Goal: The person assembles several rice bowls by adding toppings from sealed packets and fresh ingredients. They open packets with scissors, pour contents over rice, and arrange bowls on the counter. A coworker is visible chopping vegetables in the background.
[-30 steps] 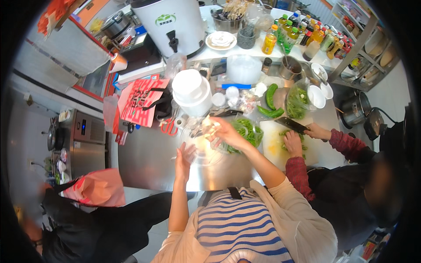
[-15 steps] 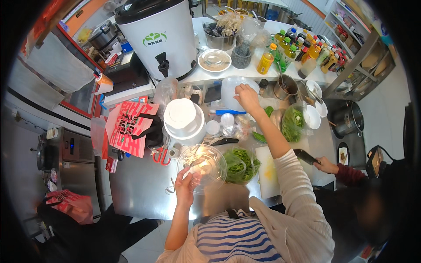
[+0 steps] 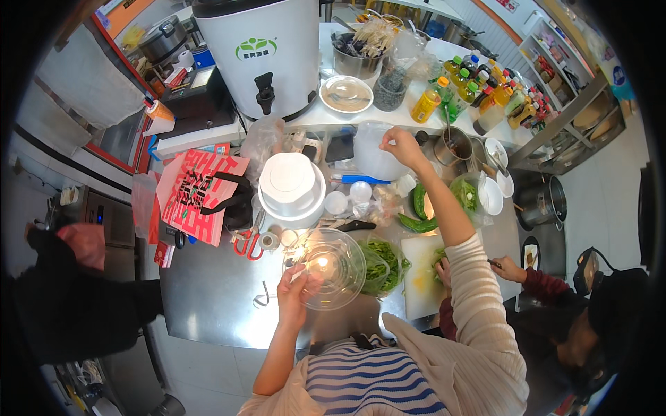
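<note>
My left hand (image 3: 294, 286) grips the rim of a clear round plastic bowl (image 3: 340, 270) held over the steel table; a bright reflection shows in it. My right hand (image 3: 402, 148) reaches far across, its fingers pinched together at the edge of translucent white round plastic lids or containers (image 3: 372, 156). Whether something thin is between those fingers cannot be made out. Beside the bowl lies a clear bag of cut green vegetables (image 3: 386, 267). Green peppers (image 3: 419, 223) lie under my right forearm. Left of the bowl are red-handled scissors (image 3: 248, 245) and a white octagonal container stack (image 3: 288, 182).
At right, a co-worker's hand (image 3: 510, 270) holds a knife by a white cutting board (image 3: 418, 291) with greens. A large white drink dispenser (image 3: 257, 62) and several bottles (image 3: 458, 87) stand on the back shelf. A pink-red bag (image 3: 201, 191) lies left; a pot (image 3: 454, 145) stands far right.
My right hand has lifted slightly and shifted right at the translucent lids. The co-worker's knife has moved toward the board, and their other hand now shows on the greens. The view has shifted a little.
</note>
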A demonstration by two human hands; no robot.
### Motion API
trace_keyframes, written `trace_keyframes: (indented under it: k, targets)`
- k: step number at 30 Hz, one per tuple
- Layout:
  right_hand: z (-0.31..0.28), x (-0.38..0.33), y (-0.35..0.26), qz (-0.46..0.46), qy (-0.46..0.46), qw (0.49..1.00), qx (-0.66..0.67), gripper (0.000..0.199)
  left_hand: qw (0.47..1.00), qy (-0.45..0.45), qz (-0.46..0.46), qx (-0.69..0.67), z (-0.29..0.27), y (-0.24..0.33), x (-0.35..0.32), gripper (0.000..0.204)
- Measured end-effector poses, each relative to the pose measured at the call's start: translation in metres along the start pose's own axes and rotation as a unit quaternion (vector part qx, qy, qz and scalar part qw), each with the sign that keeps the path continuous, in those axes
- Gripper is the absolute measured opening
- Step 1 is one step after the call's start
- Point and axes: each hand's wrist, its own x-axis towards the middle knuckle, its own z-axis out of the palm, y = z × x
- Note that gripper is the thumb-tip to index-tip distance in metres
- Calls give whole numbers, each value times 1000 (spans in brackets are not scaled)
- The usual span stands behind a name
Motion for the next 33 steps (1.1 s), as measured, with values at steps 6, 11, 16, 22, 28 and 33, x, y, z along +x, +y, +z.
trace_keyframes:
  k: [6, 11, 16, 22, 28, 33]
  targets:
    - [-5, -2, -4, -8, 28, 999, -35, 16, 1000, -17, 8, 1, 4, 2, -1, 27]
    - [-30, -24, -42, 22, 110, 989, -94, 13, 998, -37, 32, 48, 21, 11, -13, 38]
    - [-59, -112, -125, -143, 137, 976, 95, 11, 988, -84, 109, 76, 50, 22, -34, 48]
    - [-13, -236, -239, -338, 109, 922, 151, 21, 949, -101, 297, 3, 76, 8, -78, 56]
    - [23, -267, -283, -362, 69, 886, 283, 26, 903, -38, 418, 95, 47, -2, -128, 58]
    - [58, -283, -322, -372, 6, 868, 329, 28, 872, 69, 457, 158, 7, 1, -167, 64]
